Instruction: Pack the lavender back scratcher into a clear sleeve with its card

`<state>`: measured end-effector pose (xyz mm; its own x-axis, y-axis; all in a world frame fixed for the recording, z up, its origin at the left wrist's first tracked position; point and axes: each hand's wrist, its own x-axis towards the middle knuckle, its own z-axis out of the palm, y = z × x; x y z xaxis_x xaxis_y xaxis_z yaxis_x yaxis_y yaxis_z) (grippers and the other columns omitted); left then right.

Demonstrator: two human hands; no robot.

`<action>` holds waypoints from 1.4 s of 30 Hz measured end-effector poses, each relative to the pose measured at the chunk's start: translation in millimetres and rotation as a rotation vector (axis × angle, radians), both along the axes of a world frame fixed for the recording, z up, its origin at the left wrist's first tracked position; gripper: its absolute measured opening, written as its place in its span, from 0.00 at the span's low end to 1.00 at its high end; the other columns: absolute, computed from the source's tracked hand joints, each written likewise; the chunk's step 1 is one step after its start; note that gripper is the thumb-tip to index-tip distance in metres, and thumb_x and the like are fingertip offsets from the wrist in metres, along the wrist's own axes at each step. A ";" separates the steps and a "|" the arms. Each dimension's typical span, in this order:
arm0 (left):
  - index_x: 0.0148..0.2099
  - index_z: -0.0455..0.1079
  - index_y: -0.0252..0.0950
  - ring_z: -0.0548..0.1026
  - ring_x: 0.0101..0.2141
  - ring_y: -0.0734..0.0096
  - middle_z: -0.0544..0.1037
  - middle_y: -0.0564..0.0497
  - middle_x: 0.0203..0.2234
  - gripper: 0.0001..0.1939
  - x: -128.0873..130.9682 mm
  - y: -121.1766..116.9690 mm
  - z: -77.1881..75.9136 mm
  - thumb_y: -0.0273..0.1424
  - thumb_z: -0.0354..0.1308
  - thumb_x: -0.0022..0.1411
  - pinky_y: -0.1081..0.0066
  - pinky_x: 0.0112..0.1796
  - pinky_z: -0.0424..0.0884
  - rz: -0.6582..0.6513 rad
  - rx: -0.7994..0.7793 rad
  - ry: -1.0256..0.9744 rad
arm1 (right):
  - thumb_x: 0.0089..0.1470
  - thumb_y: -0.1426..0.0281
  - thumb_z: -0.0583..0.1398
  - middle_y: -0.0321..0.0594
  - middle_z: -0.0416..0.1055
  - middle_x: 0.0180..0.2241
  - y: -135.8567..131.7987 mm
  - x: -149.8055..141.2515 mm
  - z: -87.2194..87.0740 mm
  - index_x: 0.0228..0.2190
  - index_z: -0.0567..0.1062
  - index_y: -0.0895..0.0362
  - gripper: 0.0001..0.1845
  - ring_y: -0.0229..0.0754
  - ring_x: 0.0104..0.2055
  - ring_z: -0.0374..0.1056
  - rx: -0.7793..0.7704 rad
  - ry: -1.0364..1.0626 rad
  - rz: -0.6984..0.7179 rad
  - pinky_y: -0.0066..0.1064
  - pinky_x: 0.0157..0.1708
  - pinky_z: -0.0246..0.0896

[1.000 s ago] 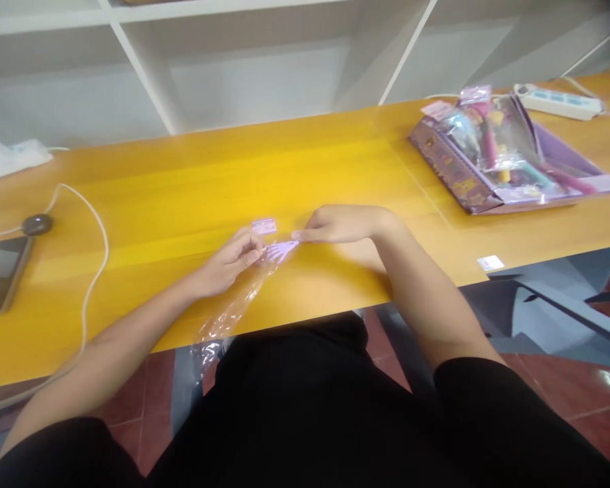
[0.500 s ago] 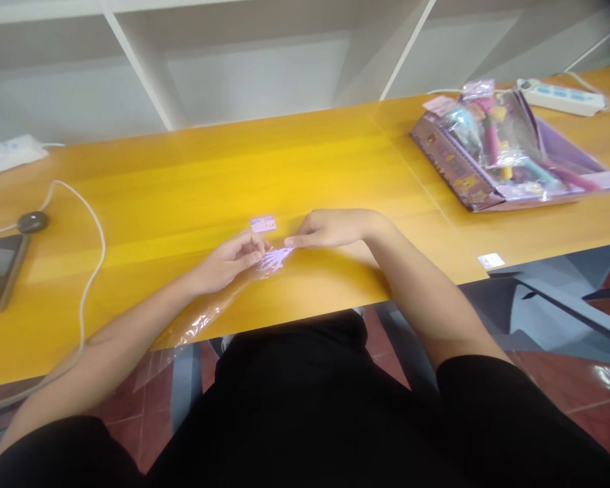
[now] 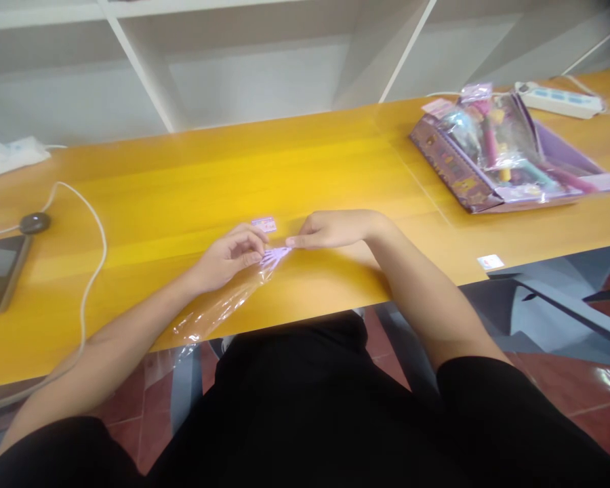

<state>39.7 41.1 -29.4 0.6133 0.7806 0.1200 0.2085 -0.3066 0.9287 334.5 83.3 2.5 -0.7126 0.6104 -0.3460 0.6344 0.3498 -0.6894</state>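
Observation:
A long clear plastic sleeve [image 3: 218, 308] lies on the yellow table [image 3: 183, 196], its tail hanging over the near edge. Its printed pale purple end [image 3: 274, 254] sits between my hands. My left hand [image 3: 228, 256] pinches the sleeve just behind that end. The fingers of my right hand [image 3: 335, 229] are closed, fingertip pressed on the purple end's tip. A small pink label [image 3: 263, 224] lies just beyond my left fingers.
A purple toy box [image 3: 508, 152] with wrapped toys sits far right, a white power strip [image 3: 559, 100] behind it. A phone [image 3: 0, 271], a dark round puck [image 3: 34, 222] and a white cable [image 3: 89, 271] lie at the left. A small sticker [image 3: 491, 261] sits near the right edge.
The sleeve's hanging tail has swung left and up toward the table edge. Both hands have stayed nearly in place at the purple end.

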 end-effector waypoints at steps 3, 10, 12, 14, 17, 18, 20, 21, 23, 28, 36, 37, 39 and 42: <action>0.40 0.77 0.38 0.77 0.52 0.59 0.78 0.42 0.52 0.15 -0.6 0.1 -0.6 0.45 0.68 0.69 0.54 0.58 0.74 -0.020 -0.070 -0.043 | 0.64 0.36 0.62 0.31 0.55 0.19 0.4 1.3 -0.5 0.19 0.68 0.56 0.40 0.33 0.23 0.46 -0.011 0.028 0.018 0.32 0.24 0.41; 0.46 0.80 0.38 0.80 0.43 0.64 0.82 0.45 0.43 0.15 -0.2 -2.6 -7.5 0.45 0.69 0.69 0.62 0.48 0.77 0.074 -0.355 -0.140 | 0.62 0.37 0.65 0.30 0.53 0.18 -0.4 0.5 -0.1 0.18 0.69 0.56 0.39 0.32 0.23 0.44 0.015 0.055 -0.017 0.33 0.25 0.39; 0.46 0.80 0.37 0.79 0.41 0.66 0.82 0.46 0.43 0.14 1.2 -3.0 -9.7 0.43 0.70 0.68 0.64 0.45 0.77 0.114 -0.385 -0.169 | 0.62 0.37 0.64 0.30 0.53 0.19 -1.1 -0.6 -0.3 0.18 0.69 0.56 0.39 0.33 0.23 0.43 0.054 0.033 -0.016 0.33 0.25 0.39; 0.46 0.79 0.36 0.79 0.40 0.67 0.82 0.46 0.43 0.14 2.7 -2.8 -11.1 0.40 0.73 0.65 0.65 0.43 0.77 0.137 -0.375 -0.167 | 0.64 0.37 0.62 0.30 0.54 0.19 -2.2 -1.9 -0.6 0.18 0.69 0.56 0.40 0.33 0.23 0.44 0.098 0.014 0.003 0.33 0.26 0.39; 0.46 0.77 0.36 0.80 0.39 0.68 0.82 0.47 0.41 0.16 3.9 -2.3 -12.3 0.38 0.75 0.62 0.66 0.42 0.77 0.162 -0.371 -0.168 | 0.66 0.38 0.60 0.30 0.57 0.18 -5.0 -4.5 -0.5 0.19 0.71 0.57 0.39 0.33 0.23 0.46 0.141 0.004 0.024 0.34 0.27 0.40; 0.47 0.77 0.36 0.80 0.38 0.68 0.83 0.47 0.40 0.17 3.9 -2.1 -12.8 0.38 0.75 0.62 0.66 0.42 0.77 0.165 -0.378 -0.168 | 0.67 0.38 0.60 0.30 0.58 0.18 -6.3 -5.6 0.0 0.19 0.71 0.57 0.39 0.33 0.23 0.46 0.153 0.004 0.022 0.34 0.28 0.40; 0.48 0.76 0.36 0.81 0.37 0.68 0.83 0.48 0.37 0.18 3.3 -1.8 -13.7 0.38 0.76 0.61 0.65 0.41 0.77 0.170 -0.397 -0.153 | 0.67 0.40 0.61 0.31 0.61 0.18 -9.2 -8.0 1.4 0.19 0.73 0.57 0.38 0.33 0.22 0.48 0.190 0.000 0.008 0.34 0.29 0.40; 0.49 0.76 0.36 0.82 0.36 0.68 0.83 0.49 0.36 0.19 2.9 -1.7 -14.1 0.37 0.76 0.61 0.65 0.41 0.77 0.175 -0.405 -0.144 | 0.67 0.41 0.61 0.31 0.62 0.18 -10.6 -9.3 2.3 0.20 0.73 0.57 0.37 0.33 0.22 0.48 0.220 -0.007 0.000 0.35 0.29 0.40; 0.49 0.76 0.36 0.82 0.35 0.68 0.84 0.49 0.35 0.19 2.2 -1.4 -14.1 0.37 0.76 0.60 0.65 0.41 0.77 0.185 -0.419 -0.128 | 0.68 0.42 0.61 0.32 0.63 0.18 -13.1 -11.4 4.0 0.19 0.73 0.57 0.36 0.33 0.22 0.49 0.284 -0.029 -0.008 0.35 0.30 0.39; 0.48 0.76 0.35 0.82 0.34 0.68 0.84 0.49 0.34 0.21 3.0 -2.3 -10.1 0.40 0.77 0.59 0.66 0.40 0.76 0.188 -0.412 -0.092 | 0.70 0.42 0.59 0.33 0.65 0.19 -17.2 -15.2 6.5 0.20 0.73 0.57 0.37 0.34 0.24 0.50 0.367 -0.071 0.011 0.36 0.31 0.38; 0.48 0.77 0.35 0.82 0.37 0.67 0.84 0.48 0.37 0.23 2.6 -2.7 -16.1 0.42 0.79 0.58 0.66 0.41 0.75 0.171 -0.380 -0.111 | 0.71 0.40 0.55 0.34 0.66 0.20 -20.4 -20.0 5.5 0.21 0.71 0.57 0.38 0.34 0.24 0.50 0.422 -0.077 0.068 0.37 0.32 0.37; 0.48 0.77 0.35 0.82 0.37 0.67 0.84 0.47 0.37 0.23 2.3 -2.5 -17.2 0.42 0.79 0.58 0.66 0.41 0.75 0.170 -0.382 -0.116 | 0.71 0.41 0.55 0.34 0.66 0.20 -20.9 -20.6 5.4 0.21 0.71 0.57 0.38 0.34 0.24 0.50 0.425 -0.074 0.068 0.37 0.32 0.37; 0.48 0.76 0.35 0.81 0.37 0.67 0.84 0.47 0.37 0.23 2.0 -2.3 -18.1 0.42 0.79 0.58 0.66 0.41 0.75 0.164 -0.389 -0.124 | 0.71 0.41 0.56 0.35 0.67 0.20 -21.9 -22.0 5.4 0.21 0.72 0.57 0.37 0.34 0.24 0.51 0.426 -0.072 0.068 0.37 0.32 0.38; 0.47 0.76 0.35 0.81 0.37 0.67 0.84 0.47 0.37 0.23 3.0 -3.1 -17.2 0.42 0.79 0.58 0.66 0.41 0.75 0.152 -0.395 -0.126 | 0.70 0.42 0.57 0.35 0.69 0.22 -22.6 -24.0 5.4 0.24 0.74 0.56 0.35 0.34 0.25 0.53 0.405 -0.071 0.068 0.36 0.32 0.39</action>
<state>42.7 38.0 -46.5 0.4879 0.8617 -0.1392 0.1016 0.1023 0.9895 310.5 60.7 8.0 -0.7386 0.6599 -0.1376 0.6418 0.6260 -0.4430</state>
